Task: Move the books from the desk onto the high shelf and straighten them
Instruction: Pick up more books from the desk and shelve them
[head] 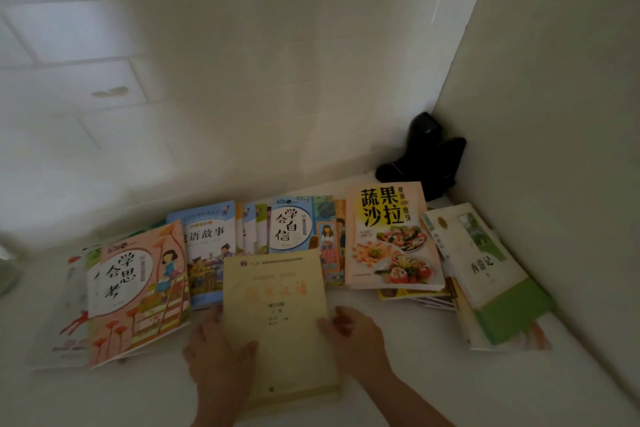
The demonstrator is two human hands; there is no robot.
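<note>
We look down on a white shelf [398, 374] set in a pale corner, with books spread across it. Taking the yellow book [277, 315] in the middle as our mark, the pink book [138, 291] lies to its left, overlapping a blue book [204, 246] behind it. Behind the yellow book a row of thin books [252, 232] leans by a light-blue one [294, 229]. To its right lies the salad book [391, 236], on top of a few others, and farther right the green-and-white book [485, 270] rests tilted against the side wall. Beyond the salad book, in the corner, stands a black object [426, 156]; we cannot tell what it is.

The yellow book lies flat, its near end toward us. Our left hand [218, 350] holds its left edge, thumb laid over the cover, the other fingers under or behind the edge. Our right hand [353, 336] holds the right edge, its fingers [329, 322] curled onto the cover's margin.
</note>
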